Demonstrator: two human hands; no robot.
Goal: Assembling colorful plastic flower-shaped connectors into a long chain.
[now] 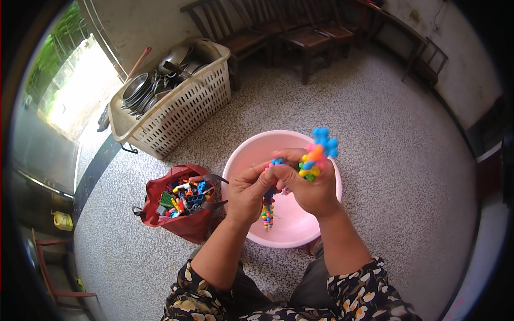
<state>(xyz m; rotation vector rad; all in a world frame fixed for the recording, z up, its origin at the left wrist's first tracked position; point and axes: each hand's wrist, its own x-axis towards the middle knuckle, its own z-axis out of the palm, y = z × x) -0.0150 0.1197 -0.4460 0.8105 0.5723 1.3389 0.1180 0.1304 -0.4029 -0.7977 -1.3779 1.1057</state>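
Note:
Both hands are raised over a pink plastic basin (326, 224), their fingertips meeting in the middle. My left hand (246, 193) is closed in a pinch on a strand of knobby toy building pieces (268, 216), whose multicoloured lower end hangs down toward the basin. My right hand (316, 193) is closed around a cluster of similar knobby pieces (318, 152), blue, orange, pink, yellow and green, sticking up above the fist. Whether the strand and the cluster are joined is hidden by the fingers. The basin's pink bottom shows below the hands.
Left of the basin sits a red bag (184, 227) full of mixed toy bricks, one dark handle reaching to the basin. Farther back stands a white slotted crate (182, 112) of metal pots and pans. Wooden chairs (305, 40) line the back wall. A yellow jug (62, 220) is far left.

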